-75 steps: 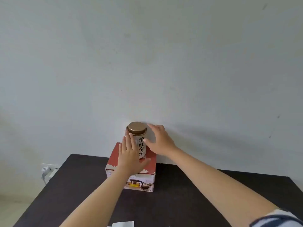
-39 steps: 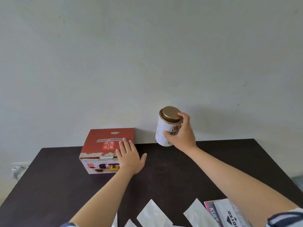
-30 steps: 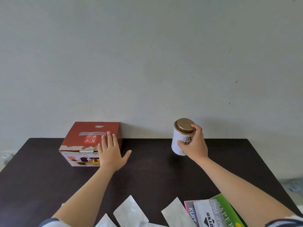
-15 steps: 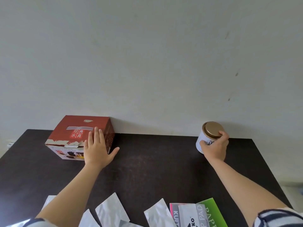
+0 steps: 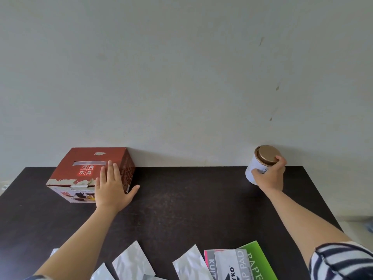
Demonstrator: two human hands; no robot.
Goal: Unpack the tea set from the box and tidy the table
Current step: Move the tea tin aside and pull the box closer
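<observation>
A closed red tea set box [image 5: 84,168] with white lettering stands at the back left of the dark table [image 5: 185,203], against the wall. My left hand [image 5: 112,188] lies flat with straight fingers on the box's front right corner. A white tea tin with a gold lid [image 5: 260,161] is at the table's back right, tilted toward the wall. My right hand [image 5: 269,177] grips the tin around its side, fingers curled over the lid's edge.
Several silver foil pouches [image 5: 131,263] lie along the near edge. Paper pads [image 5: 240,263] in pink, white and green lie near the front right. The wall runs directly behind the table; the table's right edge is close to the tin.
My right hand lifted the tin off the box and carried it right to the table's back right corner. My left hand stayed on the box.
</observation>
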